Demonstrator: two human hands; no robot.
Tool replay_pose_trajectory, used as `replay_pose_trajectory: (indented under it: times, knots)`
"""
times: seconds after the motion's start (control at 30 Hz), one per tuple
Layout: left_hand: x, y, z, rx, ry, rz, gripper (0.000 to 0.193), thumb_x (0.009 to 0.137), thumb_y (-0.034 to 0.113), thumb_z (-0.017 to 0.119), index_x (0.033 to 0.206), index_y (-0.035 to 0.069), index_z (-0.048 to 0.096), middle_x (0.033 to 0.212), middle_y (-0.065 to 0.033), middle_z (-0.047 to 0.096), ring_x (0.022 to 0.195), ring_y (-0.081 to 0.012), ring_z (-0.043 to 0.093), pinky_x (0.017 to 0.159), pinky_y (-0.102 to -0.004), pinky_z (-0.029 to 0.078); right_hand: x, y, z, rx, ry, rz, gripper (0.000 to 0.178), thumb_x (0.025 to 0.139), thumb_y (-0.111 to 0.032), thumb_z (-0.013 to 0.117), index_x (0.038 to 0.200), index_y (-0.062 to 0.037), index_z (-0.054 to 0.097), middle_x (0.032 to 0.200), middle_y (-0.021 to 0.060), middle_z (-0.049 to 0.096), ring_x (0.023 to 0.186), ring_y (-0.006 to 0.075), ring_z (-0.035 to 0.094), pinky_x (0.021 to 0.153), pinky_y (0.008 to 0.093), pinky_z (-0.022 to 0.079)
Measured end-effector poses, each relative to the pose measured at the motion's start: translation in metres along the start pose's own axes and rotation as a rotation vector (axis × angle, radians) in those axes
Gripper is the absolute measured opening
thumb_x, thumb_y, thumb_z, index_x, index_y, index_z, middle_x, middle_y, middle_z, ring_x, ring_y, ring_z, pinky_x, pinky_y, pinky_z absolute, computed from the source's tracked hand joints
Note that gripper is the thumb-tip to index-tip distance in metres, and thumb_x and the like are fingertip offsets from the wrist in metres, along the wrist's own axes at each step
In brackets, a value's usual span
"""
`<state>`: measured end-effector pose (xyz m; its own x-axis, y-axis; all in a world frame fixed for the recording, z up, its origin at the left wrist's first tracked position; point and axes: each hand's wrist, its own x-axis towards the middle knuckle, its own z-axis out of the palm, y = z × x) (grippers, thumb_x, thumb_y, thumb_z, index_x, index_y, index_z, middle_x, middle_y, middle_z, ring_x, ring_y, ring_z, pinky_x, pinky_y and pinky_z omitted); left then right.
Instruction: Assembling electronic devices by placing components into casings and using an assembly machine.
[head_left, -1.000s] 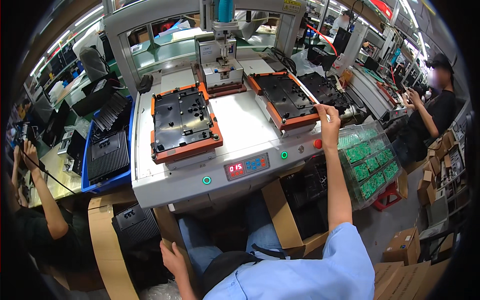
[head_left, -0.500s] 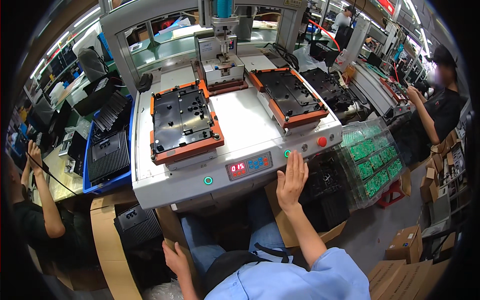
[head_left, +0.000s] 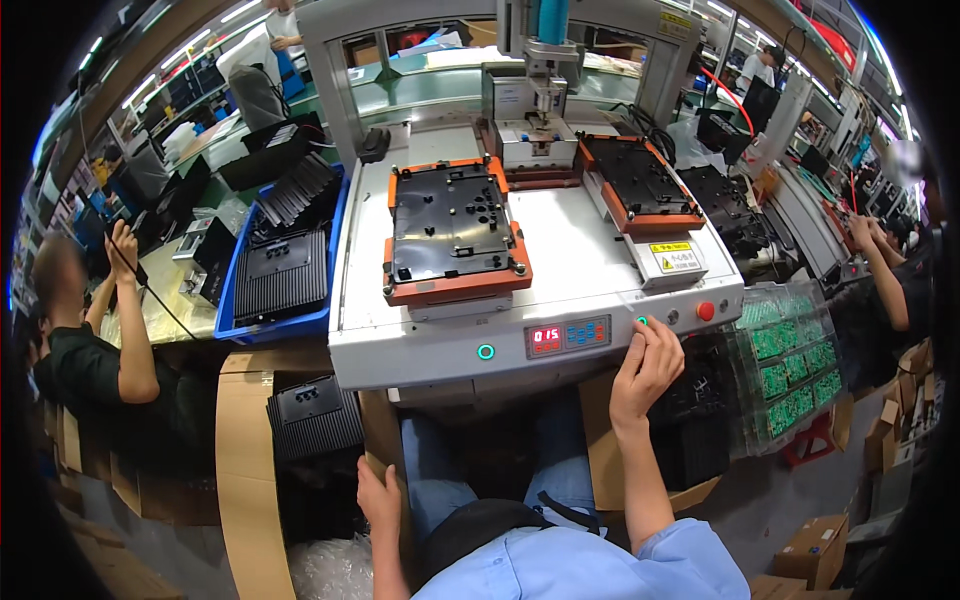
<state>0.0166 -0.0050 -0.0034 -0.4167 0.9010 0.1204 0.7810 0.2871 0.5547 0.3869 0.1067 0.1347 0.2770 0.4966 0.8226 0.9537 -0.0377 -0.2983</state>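
Note:
My right hand [head_left: 648,372] is at the front panel of a white bench machine [head_left: 450,365]. Its fingers are bent together, with nothing visible in them, and the fingertips reach a green-lit button [head_left: 642,321], partly covering it. Low on the left, my left hand [head_left: 380,500] is open beside the flap of a cardboard box [head_left: 382,435], holding nothing. On the machine, a black plastic panel [head_left: 450,225] lies in the left orange fixture [head_left: 460,290]. Another black panel [head_left: 640,175] lies in the right orange fixture [head_left: 655,222], set farther back. Between them stands a screwdriving head [head_left: 545,95].
A blue bin [head_left: 275,328] of black finned housings [head_left: 283,275] stands at left; another housing [head_left: 315,415] is in the box below. Trays of green circuit boards [head_left: 790,360] lean at right. A red stop button [head_left: 705,312] is on the panel. Co-workers sit on both sides.
The right fixture has slid back toward the screwdriving head, uncovering a block with a yellow label. My right hand's straight fingers have bent at the button. The whole view has shifted.

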Motion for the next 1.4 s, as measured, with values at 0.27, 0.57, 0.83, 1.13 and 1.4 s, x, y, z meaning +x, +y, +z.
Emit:
replay_pose_trajectory:
  times: [0.27, 0.57, 0.83, 1.13, 1.4]
  knots:
    - [0.011, -0.016, 0.0, -0.059, -0.072, 0.024, 0.036, 0.089, 0.014, 0.059, 0.118, 0.0, 0.043, 0.095, -0.0311, 0.061, 0.087, -0.0485, 0.059, 0.071, -0.051, 0.048, 0.07, -0.111, 0.029, 0.532, -0.259, -0.026, 0.034, 0.096, -0.021, 0.053, 0.12, 0.0024, 0.055, 0.108, 0.0168, 0.063, 0.099, 0.0294, 0.058, 0.088, 0.0383, 0.043]
    - [0.012, -0.005, 0.003, -0.069, -0.08, 0.017, 0.025, 0.093, 0.014, 0.054, 0.109, -0.001, 0.043, 0.093, -0.0303, 0.06, 0.085, -0.0486, 0.058, 0.071, -0.0532, 0.046, 0.094, -0.126, 0.047, 0.32, -0.391, -0.079, 0.034, 0.096, -0.024, 0.048, 0.118, 0.001, 0.056, 0.095, 0.0196, 0.067, 0.086, 0.0373, 0.064, 0.078, 0.0455, 0.049]
    - [0.012, -0.006, -0.003, -0.054, -0.067, 0.009, 0.023, 0.093, 0.015, 0.053, 0.107, -0.001, 0.043, 0.091, -0.0294, 0.061, 0.083, -0.0486, 0.058, 0.069, -0.0536, 0.047, 0.184, -0.12, 0.101, 0.132, -0.686, -0.157, 0.049, 0.095, -0.047, 0.044, 0.087, -0.0042, 0.066, 0.086, 0.0185, 0.066, 0.083, 0.0393, 0.062, 0.072, 0.0459, 0.047]
    - [0.01, -0.001, -0.004, -0.089, -0.053, -0.01, 0.024, 0.094, 0.018, 0.053, 0.107, 0.0, 0.044, 0.091, -0.0297, 0.061, 0.083, -0.0487, 0.058, 0.07, -0.0544, 0.046, 0.2, -0.12, 0.19, 0.222, -0.563, -0.102, 0.041, 0.092, -0.04, 0.052, 0.086, -0.0011, 0.066, 0.084, 0.0205, 0.067, 0.087, 0.0403, 0.064, 0.077, 0.0467, 0.048]
    - [0.013, -0.007, -0.002, -0.134, -0.05, 0.011, 0.027, 0.093, 0.021, 0.055, 0.106, -0.001, 0.046, 0.093, -0.0299, 0.06, 0.085, -0.0495, 0.057, 0.07, -0.0532, 0.045, 0.156, -0.099, 0.129, 0.484, -0.902, -0.043, 0.053, 0.09, -0.05, 0.056, 0.084, 0.002, 0.065, 0.078, 0.018, 0.066, 0.079, 0.0288, 0.065, 0.073, 0.0388, 0.048]
